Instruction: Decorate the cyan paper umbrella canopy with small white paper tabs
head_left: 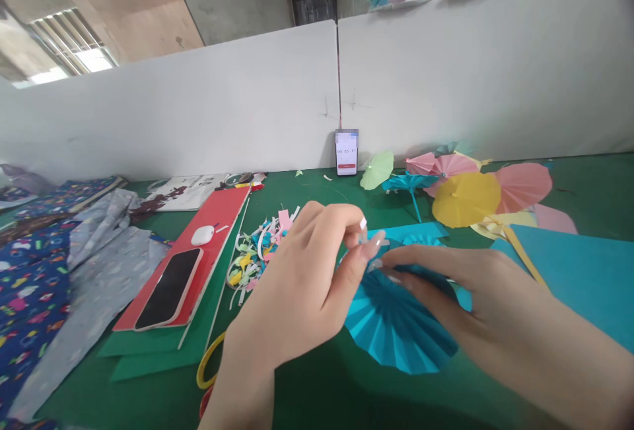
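A round, pleated blue paper fan [401, 331] hangs just above the green table, its folds spreading down from the centre. My right hand [475, 291] is closed in a pinch on the paper near that centre. Right beside it, my left hand [307, 278] has thumb and index finger pressed together above the fan's middle. A small pale bit shows at those fingertips, too small to name. Behind my fingers lies more blue paper [430, 228], partly covered by the hands.
Finished paper parasols, including a yellow one [465, 199], lie at back right near blue sheets [584, 278]. Paper scraps [262, 245] and yellow-handled scissors [211, 360] are left of my hands. A phone [171, 288] rests on a red board [218, 218]; another phone [347, 152] leans against the white partition [247, 106].
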Tool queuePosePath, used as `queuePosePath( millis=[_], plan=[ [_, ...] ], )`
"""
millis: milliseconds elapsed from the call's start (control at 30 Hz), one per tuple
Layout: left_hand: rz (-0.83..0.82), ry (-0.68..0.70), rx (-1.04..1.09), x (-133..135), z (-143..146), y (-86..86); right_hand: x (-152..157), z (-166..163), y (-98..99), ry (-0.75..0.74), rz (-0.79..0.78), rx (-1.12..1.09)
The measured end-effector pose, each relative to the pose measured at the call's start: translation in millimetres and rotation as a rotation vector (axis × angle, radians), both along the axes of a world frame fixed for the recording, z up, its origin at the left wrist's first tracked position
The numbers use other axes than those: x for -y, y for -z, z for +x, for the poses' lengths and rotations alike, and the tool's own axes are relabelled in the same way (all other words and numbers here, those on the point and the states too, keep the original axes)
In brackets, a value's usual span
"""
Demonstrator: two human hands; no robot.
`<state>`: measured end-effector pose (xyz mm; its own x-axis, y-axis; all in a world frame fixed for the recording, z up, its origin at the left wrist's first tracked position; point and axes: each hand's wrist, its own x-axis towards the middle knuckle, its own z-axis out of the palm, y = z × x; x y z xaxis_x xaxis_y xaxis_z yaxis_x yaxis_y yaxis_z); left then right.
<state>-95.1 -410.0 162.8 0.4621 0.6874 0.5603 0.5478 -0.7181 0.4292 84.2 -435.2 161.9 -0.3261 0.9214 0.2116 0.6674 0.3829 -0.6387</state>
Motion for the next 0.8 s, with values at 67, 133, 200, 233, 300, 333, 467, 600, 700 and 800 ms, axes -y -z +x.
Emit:
queuePosePath(
  millis=[67, 133, 200, 233, 300, 333, 467, 600, 700, 800],
  plan=[
    [-0.002, 0.045, 0.051, -0.4, 0.1, 0.6, -0.1, -0.2, -0.9, -0.012, -0.038, 0.013],
    [-0.018, 0.066, 0.029, -0.8, 1.3, 0.5, -0.8, -0.2, -1.6, -0.016, -0.063, 0.019],
    [-0.057, 0.082, -0.013, -1.0, 3.0, 0.4, -2.0, 0.2, -2.1, -0.026, -0.085, 0.024],
    [-0.081, 0.097, -0.034, -1.1, 3.8, 0.4, -2.7, 0.5, -2.2, -0.036, -0.099, 0.029],
    [-0.110, 0.120, -0.075, -1.5, 5.6, 1.0, -4.0, 1.0, -2.4, -0.064, -0.131, 0.032],
    [-0.118, 0.126, -0.094, -1.7, 6.4, 1.5, -4.4, 1.2, -2.4, -0.081, -0.142, 0.028],
    [-0.136, 0.164, -0.130, -1.7, 8.9, 3.7, -4.4, 1.6, -1.5, -0.086, -0.154, -0.004],
    [-0.157, 0.177, -0.141, -0.7, 9.3, 4.3, -4.3, 0.6, 0.7, -0.068, -0.164, -0.017],
    [-0.159, 0.186, -0.140, 0.5, 8.1, 3.4, -4.6, -1.0, 1.8, -0.040, -0.185, -0.004],
    [-0.157, 0.195, -0.149, 2.0, 5.9, 1.9, -4.2, -1.6, 1.8, -0.026, -0.187, -0.001]
  ],
)
